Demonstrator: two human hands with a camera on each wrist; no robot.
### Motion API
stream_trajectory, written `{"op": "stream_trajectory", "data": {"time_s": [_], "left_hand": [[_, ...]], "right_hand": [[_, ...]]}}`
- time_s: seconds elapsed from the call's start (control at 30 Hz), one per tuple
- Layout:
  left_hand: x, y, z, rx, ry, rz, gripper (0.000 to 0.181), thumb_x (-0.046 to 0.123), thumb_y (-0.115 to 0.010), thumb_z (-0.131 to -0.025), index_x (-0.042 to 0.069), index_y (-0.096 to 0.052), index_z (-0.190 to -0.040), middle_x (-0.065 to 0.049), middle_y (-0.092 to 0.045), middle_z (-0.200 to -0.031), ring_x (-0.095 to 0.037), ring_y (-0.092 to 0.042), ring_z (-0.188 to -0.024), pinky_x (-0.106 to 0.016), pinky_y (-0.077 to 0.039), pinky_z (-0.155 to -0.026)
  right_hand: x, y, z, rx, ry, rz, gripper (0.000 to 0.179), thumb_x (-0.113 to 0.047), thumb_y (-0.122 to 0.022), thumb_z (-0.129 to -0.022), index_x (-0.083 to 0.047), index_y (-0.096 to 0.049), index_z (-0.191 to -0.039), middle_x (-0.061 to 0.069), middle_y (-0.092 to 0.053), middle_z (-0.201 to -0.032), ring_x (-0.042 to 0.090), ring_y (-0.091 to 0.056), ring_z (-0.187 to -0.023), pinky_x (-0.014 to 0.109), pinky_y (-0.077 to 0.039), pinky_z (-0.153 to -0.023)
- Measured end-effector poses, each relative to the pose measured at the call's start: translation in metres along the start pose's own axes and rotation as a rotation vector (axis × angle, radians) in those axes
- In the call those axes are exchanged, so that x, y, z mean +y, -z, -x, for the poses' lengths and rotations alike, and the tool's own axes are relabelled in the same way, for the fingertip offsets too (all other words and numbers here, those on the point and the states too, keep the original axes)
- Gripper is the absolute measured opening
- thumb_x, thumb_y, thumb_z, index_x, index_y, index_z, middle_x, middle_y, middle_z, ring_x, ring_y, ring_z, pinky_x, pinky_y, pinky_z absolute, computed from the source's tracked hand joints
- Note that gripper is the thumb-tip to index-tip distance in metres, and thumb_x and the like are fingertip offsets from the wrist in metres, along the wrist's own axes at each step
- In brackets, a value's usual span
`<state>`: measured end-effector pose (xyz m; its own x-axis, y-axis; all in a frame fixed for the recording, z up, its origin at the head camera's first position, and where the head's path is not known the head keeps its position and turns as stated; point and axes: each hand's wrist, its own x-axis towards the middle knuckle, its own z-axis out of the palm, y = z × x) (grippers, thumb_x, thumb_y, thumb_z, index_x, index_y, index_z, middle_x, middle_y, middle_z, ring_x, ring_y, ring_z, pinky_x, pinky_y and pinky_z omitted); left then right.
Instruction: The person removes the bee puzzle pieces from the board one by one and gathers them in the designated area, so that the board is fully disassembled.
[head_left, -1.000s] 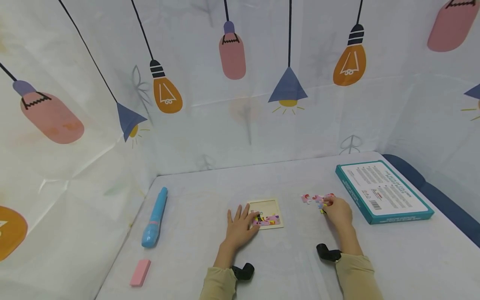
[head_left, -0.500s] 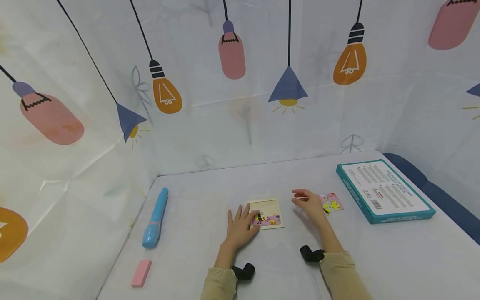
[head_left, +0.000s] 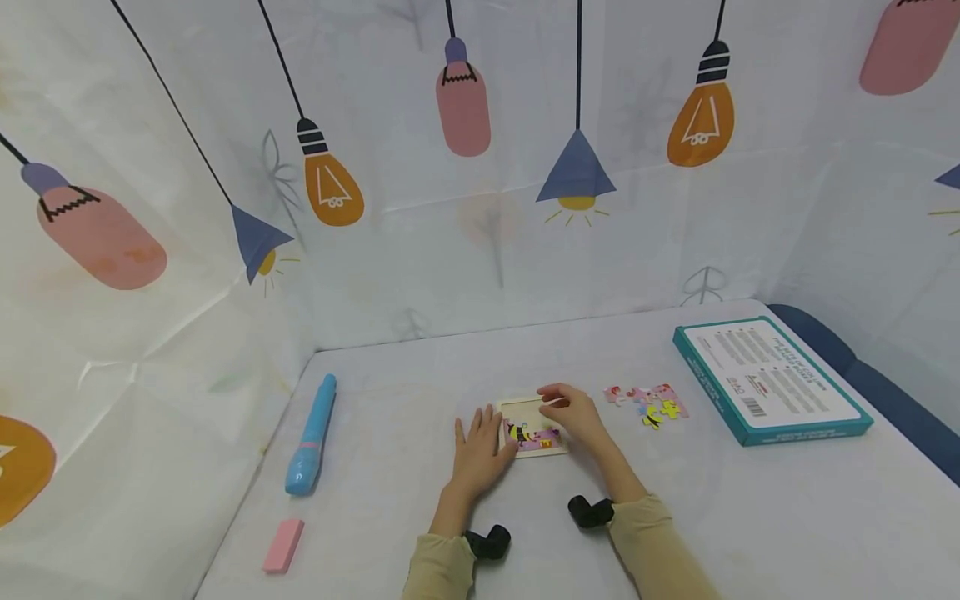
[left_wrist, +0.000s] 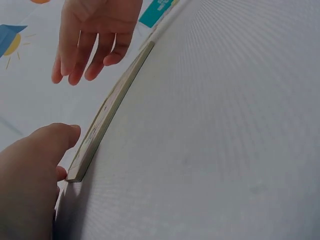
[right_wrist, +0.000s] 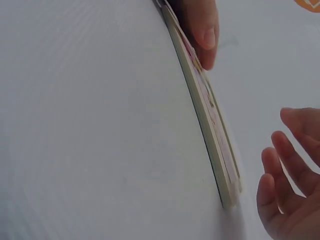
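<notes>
A shallow wooden puzzle tray [head_left: 521,409] lies on the table, its near part filled with joined jigsaw pieces [head_left: 534,438] showing a bee on pink. My left hand [head_left: 476,458] rests spread on the table at the tray's left side, thumb by its near corner. Over the tray's right edge hovers my right hand [head_left: 576,418], its fingers loosely bent and apart; no piece shows in it. In the right wrist view its fingers [right_wrist: 285,150] stand off the tray's edge [right_wrist: 200,110]. Loose jigsaw pieces [head_left: 663,400], pink and yellow, lie to the right.
A teal and white box [head_left: 772,383] lies at the right. On the left are a blue microphone-shaped object [head_left: 311,437] and a pink block [head_left: 283,546]. A white sheet printed with lamps [head_left: 405,275] hangs behind the table.
My right hand has left the loose pieces and moved left to above the tray, uncovering those pieces. The left hand has stayed at the tray, its thumb shifting slightly off the joined pieces.
</notes>
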<state>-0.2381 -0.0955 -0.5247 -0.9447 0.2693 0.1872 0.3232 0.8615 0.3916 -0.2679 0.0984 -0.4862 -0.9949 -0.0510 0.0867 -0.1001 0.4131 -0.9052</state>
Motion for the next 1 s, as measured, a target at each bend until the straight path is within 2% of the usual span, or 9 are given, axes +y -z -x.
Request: {"op": "stream_trajectory", "data": {"time_s": [0.1,0.33,0.47,0.63,0.83,1.0], "left_hand": [[0.0,0.001,0.0,0.017,0.011,-0.018,0.063,0.046,-0.043,-0.09,0.003,-0.043,-0.137,-0.016,-0.035,-0.145,-0.034,-0.024,-0.137,-0.061,-0.001,-0.106],[-0.001,0.001,0.0,0.025,0.017,-0.049,0.064,0.047,-0.044,-0.089,0.004,-0.043,-0.137,-0.016,-0.036,-0.145,-0.034,-0.024,-0.137,-0.063,-0.003,-0.105],[0.0,0.001,0.0,0.013,0.018,-0.047,0.064,0.046,-0.044,-0.089,0.004,-0.042,-0.137,-0.016,-0.035,-0.145,-0.034,-0.024,-0.137,-0.062,-0.003,-0.106],[0.0,0.0,0.0,0.009,0.021,-0.046,0.064,0.046,-0.044,-0.089,0.004,-0.042,-0.137,-0.016,-0.035,-0.145,-0.034,-0.024,-0.137,-0.062,-0.003,-0.106],[-0.001,0.0,-0.001,0.013,0.019,-0.05,0.064,0.047,-0.043,-0.09,0.005,-0.042,-0.137,-0.015,-0.035,-0.145,-0.034,-0.024,-0.137,-0.062,-0.003,-0.106],[-0.001,0.0,-0.001,0.005,0.024,-0.056,0.065,0.048,-0.044,-0.089,0.005,-0.042,-0.138,-0.015,-0.035,-0.146,-0.033,-0.024,-0.137,-0.062,-0.004,-0.106]], "right_hand": [[-0.004,-0.008,-0.001,-0.053,0.027,0.113,0.024,-0.007,-0.067,-0.081,-0.006,-0.067,-0.105,0.009,-0.065,-0.099,0.023,-0.059,-0.091,0.04,-0.047,-0.081],[-0.01,-0.027,-0.005,-0.171,0.166,0.558,0.03,-0.024,-0.074,-0.074,-0.013,-0.07,-0.102,0.009,-0.058,-0.098,0.028,-0.053,-0.091,0.045,-0.042,-0.078],[-0.01,-0.034,-0.005,-0.177,0.185,0.638,0.029,-0.026,-0.075,-0.072,-0.015,-0.071,-0.098,0.008,-0.057,-0.096,0.027,-0.051,-0.09,0.044,-0.041,-0.075],[-0.011,-0.036,-0.004,-0.153,0.212,0.586,0.026,-0.019,-0.077,-0.069,-0.014,-0.065,-0.091,0.004,-0.057,-0.086,0.025,-0.052,-0.083,0.043,-0.042,-0.072],[-0.011,-0.035,-0.005,-0.153,0.203,0.378,0.016,-0.008,-0.07,-0.075,-0.013,-0.059,-0.086,-0.002,-0.061,-0.075,0.014,-0.056,-0.068,0.035,-0.044,-0.065],[-0.01,-0.033,-0.004,-0.12,0.142,0.19,0.013,-0.004,-0.067,-0.08,-0.011,-0.06,-0.089,0.0,-0.063,-0.075,0.011,-0.054,-0.067,0.029,-0.044,-0.061]]}}
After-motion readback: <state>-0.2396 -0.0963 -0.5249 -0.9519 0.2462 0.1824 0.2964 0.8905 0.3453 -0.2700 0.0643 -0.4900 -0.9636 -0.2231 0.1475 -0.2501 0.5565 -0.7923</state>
